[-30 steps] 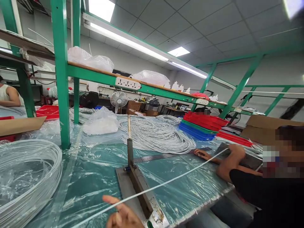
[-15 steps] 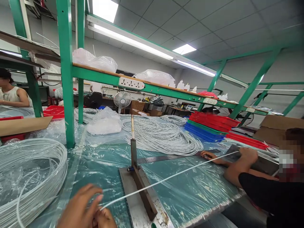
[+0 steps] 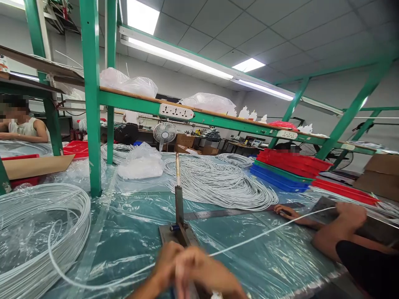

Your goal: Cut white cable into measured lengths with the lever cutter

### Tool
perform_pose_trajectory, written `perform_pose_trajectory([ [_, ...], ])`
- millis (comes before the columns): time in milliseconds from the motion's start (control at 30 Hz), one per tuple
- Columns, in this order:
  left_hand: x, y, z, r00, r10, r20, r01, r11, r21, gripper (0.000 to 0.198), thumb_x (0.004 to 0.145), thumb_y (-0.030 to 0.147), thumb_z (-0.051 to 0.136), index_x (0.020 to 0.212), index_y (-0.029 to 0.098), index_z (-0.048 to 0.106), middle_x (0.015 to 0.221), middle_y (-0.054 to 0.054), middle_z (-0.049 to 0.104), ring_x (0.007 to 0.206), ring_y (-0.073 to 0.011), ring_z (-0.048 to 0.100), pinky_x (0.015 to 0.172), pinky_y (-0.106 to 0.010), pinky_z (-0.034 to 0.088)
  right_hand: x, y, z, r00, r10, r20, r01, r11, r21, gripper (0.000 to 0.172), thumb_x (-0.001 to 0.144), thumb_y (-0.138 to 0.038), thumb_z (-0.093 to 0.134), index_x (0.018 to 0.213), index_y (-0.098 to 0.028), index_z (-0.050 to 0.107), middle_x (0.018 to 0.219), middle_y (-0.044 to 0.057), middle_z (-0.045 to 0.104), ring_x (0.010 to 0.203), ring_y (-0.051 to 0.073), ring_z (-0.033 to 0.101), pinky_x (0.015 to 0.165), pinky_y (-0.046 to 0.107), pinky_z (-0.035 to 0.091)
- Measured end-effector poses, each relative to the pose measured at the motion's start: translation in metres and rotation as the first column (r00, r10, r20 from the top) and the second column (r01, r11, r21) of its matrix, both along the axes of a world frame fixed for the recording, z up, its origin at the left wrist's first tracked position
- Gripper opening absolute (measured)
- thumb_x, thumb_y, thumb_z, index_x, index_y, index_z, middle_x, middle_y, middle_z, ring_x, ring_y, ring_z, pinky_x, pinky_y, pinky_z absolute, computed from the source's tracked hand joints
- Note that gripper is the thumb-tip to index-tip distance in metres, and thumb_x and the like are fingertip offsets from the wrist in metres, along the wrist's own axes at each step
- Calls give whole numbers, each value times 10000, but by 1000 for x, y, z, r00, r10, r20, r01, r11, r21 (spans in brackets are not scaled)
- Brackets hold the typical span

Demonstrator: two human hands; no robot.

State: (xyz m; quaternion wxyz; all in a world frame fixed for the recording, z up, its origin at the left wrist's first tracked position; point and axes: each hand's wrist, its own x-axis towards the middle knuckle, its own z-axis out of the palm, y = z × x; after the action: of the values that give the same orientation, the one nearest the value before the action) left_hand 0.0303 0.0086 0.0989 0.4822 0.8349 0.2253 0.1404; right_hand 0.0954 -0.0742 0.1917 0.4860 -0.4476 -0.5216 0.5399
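A white cable (image 3: 249, 239) runs across the bench from the coil on the left, past my hands, to a co-worker's hand on the right. My left hand (image 3: 166, 263) is closed around the cable. Close against it, my right hand (image 3: 207, 270) has its fingers curled on the same cable; its fingertips are slightly blurred. Both hands are over a metal lever cutter (image 3: 179, 207), whose handle stands upright behind them. They hide most of its base and the stretch of cable between them.
A large cable coil (image 3: 79, 224) lies at left, a cable pile (image 3: 224, 182) behind the cutter. A steel ruler (image 3: 215, 213) lies across the bench. The co-worker's hands (image 3: 352, 216) are at right, near stacked trays (image 3: 289, 166). A green post (image 3: 93, 124) rises at left.
My hands have moved right, from beside the cutter to over its base. A loop of cable now trails from the coil to my hands. The view has shifted slightly.
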Motion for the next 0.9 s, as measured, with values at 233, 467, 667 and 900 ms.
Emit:
perform_pose_trajectory([
  [233,-13,-18,15,980,-26,-196,111,892,439,266,868,160,355,908,182,617,919,-108,670,877,-257,613,689,-289,377,135,111,57,693,-697,186,710,704,-9,316,928,-339,387,1080,-109,541,489,-52,511,355,48,400,383,163,300],
  [467,6,-11,-15,994,110,23,-111,994,15,189,776,280,535,622,174,507,627,2,520,656,-154,509,588,-235,298,156,177,51,754,-638,157,656,742,-135,387,907,-478,398,958,-126,549,651,-34,516,424,43,399,405,184,360],
  [667,24,-7,-31,975,188,115,-163,967,-196,387,669,382,630,489,207,336,485,72,291,514,-100,322,507,-240,192,144,151,70,782,-610,125,623,771,-131,557,926,-537,167,1073,-140,529,450,-49,447,331,56,342,370,154,293],
  [900,22,-10,-22,943,332,-7,-332,941,-57,302,650,304,625,497,198,388,514,43,389,546,-125,389,533,-250,210,115,28,95,808,-589,26,586,796,-155,500,923,-528,168,1044,-184,511,558,27,612,452,95,550,462,169,425],
])
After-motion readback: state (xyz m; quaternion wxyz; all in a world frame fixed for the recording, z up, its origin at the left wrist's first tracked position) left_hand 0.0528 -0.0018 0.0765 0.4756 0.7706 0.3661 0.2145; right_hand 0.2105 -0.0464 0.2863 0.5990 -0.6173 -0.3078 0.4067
